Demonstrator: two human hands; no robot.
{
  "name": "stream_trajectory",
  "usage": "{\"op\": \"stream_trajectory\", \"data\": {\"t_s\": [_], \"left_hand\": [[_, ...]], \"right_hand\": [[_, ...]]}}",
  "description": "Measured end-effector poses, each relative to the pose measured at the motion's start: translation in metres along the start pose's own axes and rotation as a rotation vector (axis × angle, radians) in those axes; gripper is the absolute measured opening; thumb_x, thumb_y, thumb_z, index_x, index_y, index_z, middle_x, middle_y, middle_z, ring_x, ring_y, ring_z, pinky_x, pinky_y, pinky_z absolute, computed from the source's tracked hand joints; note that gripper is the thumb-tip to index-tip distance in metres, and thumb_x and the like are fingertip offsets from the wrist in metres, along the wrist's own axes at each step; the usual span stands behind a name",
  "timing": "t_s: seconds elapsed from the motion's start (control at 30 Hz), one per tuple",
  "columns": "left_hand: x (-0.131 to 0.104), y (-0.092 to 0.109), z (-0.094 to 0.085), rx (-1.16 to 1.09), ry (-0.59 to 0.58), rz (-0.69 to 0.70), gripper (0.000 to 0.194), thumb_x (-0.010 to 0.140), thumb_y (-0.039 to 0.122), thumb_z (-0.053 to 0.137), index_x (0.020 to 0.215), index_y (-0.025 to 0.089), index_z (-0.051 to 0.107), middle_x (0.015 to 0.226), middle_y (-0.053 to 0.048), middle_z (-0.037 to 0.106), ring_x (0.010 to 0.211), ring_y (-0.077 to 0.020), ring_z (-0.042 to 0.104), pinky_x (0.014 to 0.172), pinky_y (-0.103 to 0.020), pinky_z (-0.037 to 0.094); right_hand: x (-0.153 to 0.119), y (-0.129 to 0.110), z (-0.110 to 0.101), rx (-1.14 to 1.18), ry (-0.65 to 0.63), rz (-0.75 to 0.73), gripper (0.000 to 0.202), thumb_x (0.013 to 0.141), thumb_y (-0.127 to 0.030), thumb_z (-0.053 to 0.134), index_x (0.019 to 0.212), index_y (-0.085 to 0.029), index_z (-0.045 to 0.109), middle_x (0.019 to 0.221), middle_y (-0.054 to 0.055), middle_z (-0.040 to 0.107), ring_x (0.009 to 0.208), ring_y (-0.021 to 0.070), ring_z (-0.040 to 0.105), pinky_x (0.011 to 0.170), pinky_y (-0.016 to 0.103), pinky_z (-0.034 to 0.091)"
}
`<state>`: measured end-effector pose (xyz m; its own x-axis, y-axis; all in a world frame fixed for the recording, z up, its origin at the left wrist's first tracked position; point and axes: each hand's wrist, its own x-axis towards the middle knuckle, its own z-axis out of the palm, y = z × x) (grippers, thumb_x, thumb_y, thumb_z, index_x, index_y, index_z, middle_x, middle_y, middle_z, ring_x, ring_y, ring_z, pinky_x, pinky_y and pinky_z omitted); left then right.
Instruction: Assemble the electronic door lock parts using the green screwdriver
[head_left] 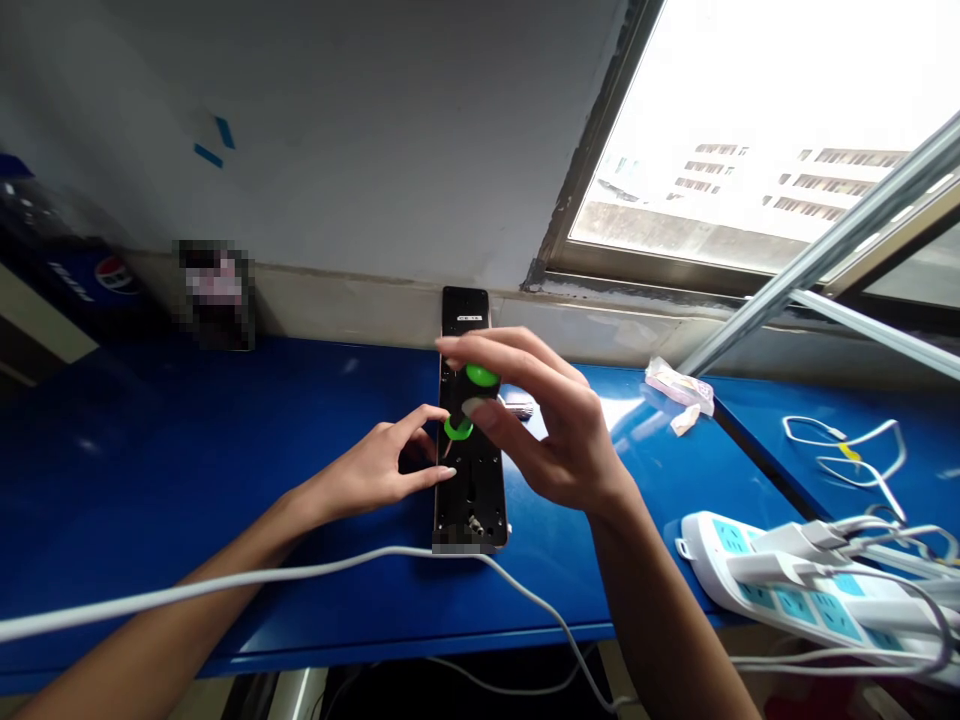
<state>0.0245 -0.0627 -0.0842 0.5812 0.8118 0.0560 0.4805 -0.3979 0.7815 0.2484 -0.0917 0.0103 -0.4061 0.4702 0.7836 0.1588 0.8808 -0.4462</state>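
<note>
The right grip (559,430) is closed around a screwdriver (459,430) with a black and green handle, thumb on one side and fingers over the top. Below this grip a long black panel (491,485) lies on the blue desk (322,400), its far end reaching toward the wall beyond both grips. The left grip (386,460) is at the panel's left edge, thumb and forefinger parted, the thumb on the panel and the forefinger near the screwdriver's green collar. A white cable (300,575) crosses nearer the person than either grip. Well to the right of the right grip sits a white power strip (791,605) with plugs in it; a crumpled wrapper (679,387) lies beyond that grip, also to its right
</note>
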Motion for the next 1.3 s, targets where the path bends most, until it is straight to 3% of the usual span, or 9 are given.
{"op": "stream_trajectory", "data": {"t_s": [0.1,0.23,0.3,0.47,0.63,0.73,0.97,1.17,1.3], "left_hand": [[0.0,0.0,-0.001,0.009,-0.003,-0.004,0.058,0.092,0.056,0.071,0.14,0.027,0.054,0.1,-0.002,0.079,0.092,-0.026,0.076,0.082,-0.035,0.058],[0.0,0.0,-0.002,-0.005,-0.02,0.009,0.061,0.092,0.057,0.07,0.142,0.027,0.053,0.098,-0.002,0.078,0.094,-0.0274,0.076,0.085,-0.037,0.058],[0.0,0.0,-0.001,-0.001,-0.016,0.009,0.061,0.092,0.057,0.07,0.143,0.028,0.053,0.101,-0.002,0.078,0.098,-0.0287,0.076,0.086,-0.038,0.058],[0.001,-0.003,0.0,-0.007,-0.003,0.031,0.055,0.092,0.054,0.072,0.138,0.028,0.058,0.108,-0.004,0.079,0.1,-0.0291,0.076,0.087,-0.039,0.06],[0.002,-0.002,-0.001,0.012,-0.016,0.045,0.059,0.093,0.054,0.071,0.143,0.027,0.054,0.105,-0.003,0.079,0.098,-0.0285,0.077,0.085,-0.037,0.06],[0.001,-0.003,-0.001,0.022,-0.022,0.033,0.063,0.094,0.055,0.07,0.147,0.028,0.05,0.105,-0.003,0.079,0.099,-0.0283,0.076,0.085,-0.036,0.06],[0.003,0.003,-0.005,0.186,0.033,0.105,0.053,0.091,0.056,0.072,0.132,0.025,0.063,0.102,-0.004,0.072,0.09,-0.0257,0.071,0.078,-0.036,0.059],[0.013,0.028,-0.006,0.4,0.123,0.424,0.041,0.095,0.042,0.074,0.131,0.025,0.066,0.117,-0.009,0.065,0.12,-0.0291,0.057,0.101,-0.045,0.055],[0.033,0.045,0.01,0.517,0.084,0.552,0.026,0.1,0.033,0.068,0.122,0.021,0.071,0.116,-0.011,0.069,0.13,-0.0317,0.051,0.107,-0.05,0.052]], "right_hand": [[-0.002,0.001,0.0,0.08,-0.067,0.006,0.046,0.102,-0.012,0.058,0.148,-0.022,0.057,0.142,0.011,0.067,0.116,0.0197,0.07,0.095,0.036,0.064],[-0.002,0.005,0.002,-0.129,0.067,-0.047,0.034,0.09,-0.026,0.081,0.123,-0.025,0.073,0.1,0.004,0.071,0.082,0.0158,0.066,0.074,0.032,0.064],[-0.001,0.004,0.003,-0.186,0.097,-0.042,0.035,0.086,-0.03,0.085,0.119,-0.025,0.074,0.096,0.004,0.068,0.081,0.0161,0.063,0.072,0.033,0.063],[-0.002,-0.002,0.003,-0.005,-0.09,0.041,0.046,0.104,-0.015,0.055,0.15,-0.024,0.053,0.141,0.009,0.066,0.122,0.0204,0.068,0.094,0.036,0.064],[-0.003,0.003,0.002,-0.096,0.017,-0.015,0.036,0.093,-0.026,0.078,0.128,-0.024,0.069,0.108,0.004,0.075,0.088,0.0149,0.071,0.077,0.03,0.064],[-0.003,0.004,0.003,-0.124,0.062,-0.041,0.035,0.089,-0.026,0.083,0.122,-0.023,0.071,0.107,0.005,0.074,0.079,0.0133,0.067,0.072,0.03,0.062],[-0.006,0.0,0.004,-0.022,-0.092,0.054,0.049,0.098,-0.011,0.063,0.144,-0.024,0.055,0.127,0.006,0.073,0.111,0.018,0.074,0.085,0.03,0.066],[-0.013,0.017,-0.03,-0.073,0.144,0.1,0.06,0.09,-0.014,0.069,0.145,-0.027,0.05,0.11,0.003,0.073,0.092,0.0188,0.076,0.077,0.034,0.067],[-0.024,0.028,-0.062,-0.21,0.039,0.263,0.053,0.084,-0.012,0.069,0.134,-0.025,0.059,0.095,-0.001,0.072,0.084,0.0174,0.072,0.078,0.035,0.064]]}}
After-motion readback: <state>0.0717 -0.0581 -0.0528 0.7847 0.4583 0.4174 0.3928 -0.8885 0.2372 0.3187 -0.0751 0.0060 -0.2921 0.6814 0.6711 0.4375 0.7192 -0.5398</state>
